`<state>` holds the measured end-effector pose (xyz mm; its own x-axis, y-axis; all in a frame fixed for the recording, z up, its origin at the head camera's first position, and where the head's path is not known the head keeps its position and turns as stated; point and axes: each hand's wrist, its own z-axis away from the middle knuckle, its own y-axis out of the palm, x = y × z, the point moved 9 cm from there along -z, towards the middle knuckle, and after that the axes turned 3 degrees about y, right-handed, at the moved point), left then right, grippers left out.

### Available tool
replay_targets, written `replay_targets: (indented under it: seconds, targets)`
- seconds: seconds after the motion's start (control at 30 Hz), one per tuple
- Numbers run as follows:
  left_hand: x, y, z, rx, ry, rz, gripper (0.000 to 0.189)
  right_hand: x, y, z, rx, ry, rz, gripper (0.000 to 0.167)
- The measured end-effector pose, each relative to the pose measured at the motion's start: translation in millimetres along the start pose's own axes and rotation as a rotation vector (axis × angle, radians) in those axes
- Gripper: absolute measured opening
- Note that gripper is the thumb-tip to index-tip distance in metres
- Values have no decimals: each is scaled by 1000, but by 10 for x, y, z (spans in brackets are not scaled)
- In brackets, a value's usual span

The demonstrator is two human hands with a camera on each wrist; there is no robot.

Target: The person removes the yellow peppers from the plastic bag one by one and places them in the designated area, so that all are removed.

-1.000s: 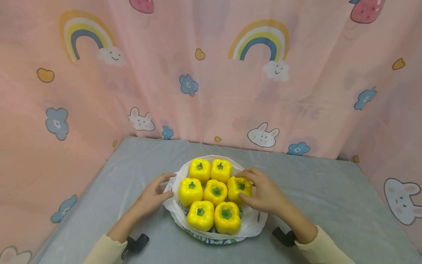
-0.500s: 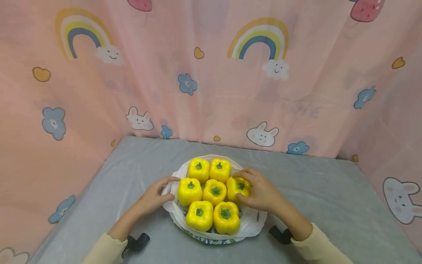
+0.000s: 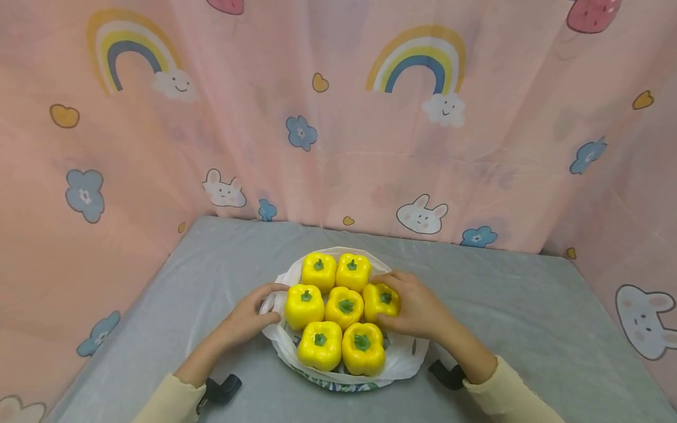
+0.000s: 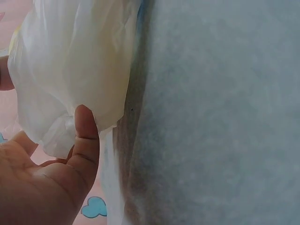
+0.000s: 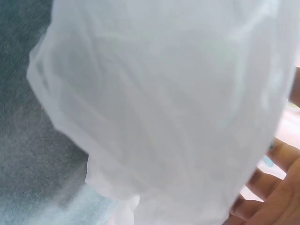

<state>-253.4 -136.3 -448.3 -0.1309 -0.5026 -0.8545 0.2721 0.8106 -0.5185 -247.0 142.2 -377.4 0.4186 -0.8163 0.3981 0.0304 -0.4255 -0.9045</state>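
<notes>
In the head view several yellow bell peppers with green stems sit together on a white plastic bag [image 3: 404, 358], spread over a round plate with a patterned rim [image 3: 344, 386]. My right hand [image 3: 415, 305] holds the rightmost bell pepper [image 3: 381, 301], its thumb in front and its fingers behind. At the left edge of the bag lies my left hand [image 3: 248, 314], thumb and index finger apart, with the leftmost bell pepper [image 3: 304, 308] just beyond. In the left wrist view the thumb [image 4: 85, 124] touches the bag. The bag hides the right hand's pepper in the right wrist view.
A grey cloth [image 3: 529, 317] covers the table. Behind and at the sides hangs a pink printed curtain [image 3: 338, 176]. Dark wrist camera mounts [image 3: 224, 388] stick out under both forearms.
My right hand has closed in a little on the rightmost bell pepper, and that pepper has shifted slightly left. The left fingers reach slightly further over the bag's edge.
</notes>
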Motion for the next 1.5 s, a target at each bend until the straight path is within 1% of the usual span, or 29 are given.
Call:
replay_targets:
  seconds: [0.13, 0.33, 0.6, 0.73, 0.9, 1.03, 1.17, 1.3, 1.5]
  targets:
    - [4, 10, -4, -4, 2, 3, 49, -6, -8, 4, -8, 4, -10, 58]
    - [-8, 22, 0, -17, 9, 4, 49, 1, -95, 19, -57, -22, -26, 57]
    - [-1, 10, 9, -19, 11, 6, 49, 25, -325, 12, -120, -45, -65, 55]
    - [1, 1, 8, -22, 19, 3, 49, 3, -444, 0, -147, -42, -78, 54]
    - [-4, 9, 5, -21, 24, -2, 49, -109, -592, -2, -186, -7, -66, 54]
    - [-13, 19, 4, -20, 26, -6, 49, -244, -697, -3, -217, 29, -38, 55]
    - [-8, 21, 1, -22, 20, -12, 49, -374, -774, -14, -244, 49, -23, 54]
    - [-1, 18, -1, -25, 13, -13, 49, -500, -800, -23, -260, 62, -2, 53]
    - [-1, 18, -3, -26, 12, -11, 49, -726, -723, -47, -254, 106, 35, 54]
